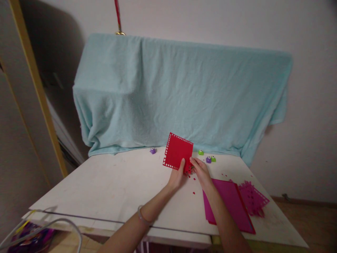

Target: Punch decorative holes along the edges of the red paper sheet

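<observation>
A square sheet of red paper (179, 151) is tilted up above the white table, with small cut-out shapes running along its left, top and bottom edges. My left hand (178, 175) grips its lower edge, thumb lying on the front. At the paper's lower right edge, my right hand (200, 170) is closed, its fingers pinched against the paper. Small red paper bits (188, 172) lie below and between the hands. Whether the right fingers hold anything besides the paper is hidden.
Small purple (153, 150) and green craft punches (200, 152) stand along the back of the table (105, 189). Magenta and red paper sheets (229, 200) lie under my right forearm, beside punched magenta paper (254, 198). A light-blue cloth (184, 95) hangs behind.
</observation>
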`<state>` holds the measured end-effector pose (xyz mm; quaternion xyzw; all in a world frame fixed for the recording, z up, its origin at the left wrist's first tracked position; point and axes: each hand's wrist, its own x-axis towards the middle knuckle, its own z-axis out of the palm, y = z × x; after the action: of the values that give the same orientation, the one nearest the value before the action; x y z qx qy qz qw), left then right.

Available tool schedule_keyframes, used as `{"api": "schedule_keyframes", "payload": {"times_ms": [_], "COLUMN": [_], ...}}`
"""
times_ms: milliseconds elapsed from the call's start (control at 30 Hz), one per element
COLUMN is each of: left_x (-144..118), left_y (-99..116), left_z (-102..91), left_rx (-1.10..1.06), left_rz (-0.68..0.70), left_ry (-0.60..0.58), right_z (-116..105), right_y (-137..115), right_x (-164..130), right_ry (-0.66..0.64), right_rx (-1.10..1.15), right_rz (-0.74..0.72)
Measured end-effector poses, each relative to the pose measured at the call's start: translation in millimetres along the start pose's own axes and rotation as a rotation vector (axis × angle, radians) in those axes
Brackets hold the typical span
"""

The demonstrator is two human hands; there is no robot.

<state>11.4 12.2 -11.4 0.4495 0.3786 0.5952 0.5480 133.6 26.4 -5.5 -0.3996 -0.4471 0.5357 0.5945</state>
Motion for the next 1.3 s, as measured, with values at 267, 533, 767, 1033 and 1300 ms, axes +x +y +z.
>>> {"api": "schedule_keyframes", "payload": {"times_ms": [267, 533, 767, 1033, 1300], "left_x": [1.9, 1.9, -0.3, -2.6, -2.9], "left_y": [-6.7, -6.8, -2.6, 1.6, 8.8], "left_z": [-0.5, -0.7, -0.5, 1.0, 1.8], "left_rx": [0.012, -0.014, -0.008, 0.047, -0.071], "left_rz": [0.001, 0.004, -0.013, -0.023, 0.071], "left_ry": [-0.055, -0.053, -0.114, -0.114, -0.066], "right_z": [-2.1, 4.7, 8.2, 10.8, 12.2], "right_y": [2.5, -2.0, 0.5, 0.4, 0.6], "right_x": [3.0, -1.7, -0.4, -3.0, -3.6], "right_ry": [0.015, 0.026, 0.063, 0.095, 0.103], "right_rx": [0.039, 0.139, 0.165, 0.158, 0.134], "right_rz": [0.024, 0.069, 0.088, 0.040, 0.013]}}
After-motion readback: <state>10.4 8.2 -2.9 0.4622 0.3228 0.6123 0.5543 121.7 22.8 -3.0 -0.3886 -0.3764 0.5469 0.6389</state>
